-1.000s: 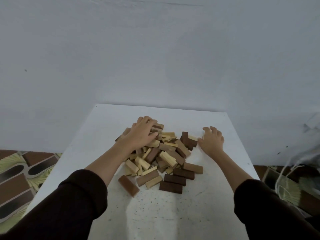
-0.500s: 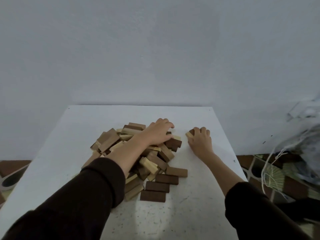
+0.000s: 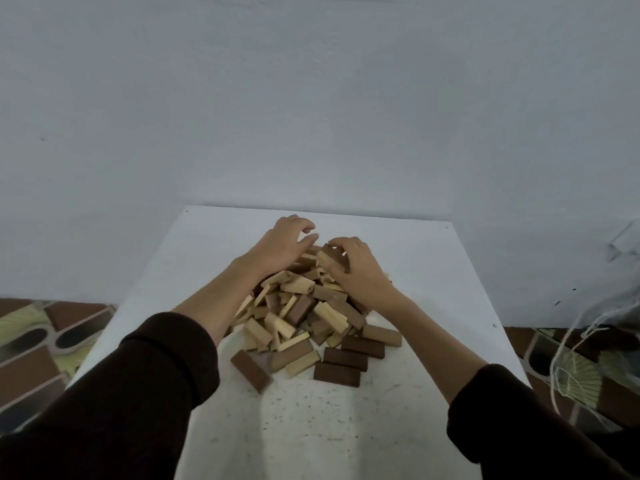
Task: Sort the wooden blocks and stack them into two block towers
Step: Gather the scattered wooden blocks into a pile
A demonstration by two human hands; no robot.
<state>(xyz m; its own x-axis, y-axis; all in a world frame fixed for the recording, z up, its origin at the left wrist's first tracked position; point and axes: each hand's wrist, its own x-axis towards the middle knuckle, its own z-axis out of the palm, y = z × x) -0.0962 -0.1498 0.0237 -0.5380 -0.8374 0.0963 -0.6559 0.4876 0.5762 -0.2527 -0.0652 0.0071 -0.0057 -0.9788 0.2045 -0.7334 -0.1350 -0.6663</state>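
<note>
Mixed pile (image 3: 304, 313) of light and dark blocks sits mid-surface (image 3: 433, 271), unsorted, no towers yet. Right hand (image 3: 360, 268) grip pinches a block (image 3: 332, 259) at the pile's far top, likely to sort it. Left hand (image 3: 282, 244) grip loose, hovering, fingers relaxed.

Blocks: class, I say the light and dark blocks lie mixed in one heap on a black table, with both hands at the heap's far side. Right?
One error: the table is white, not black, as the head view shows. The blocks do lie mixed in one heap, with the left hand and right hand at its far side.
</note>
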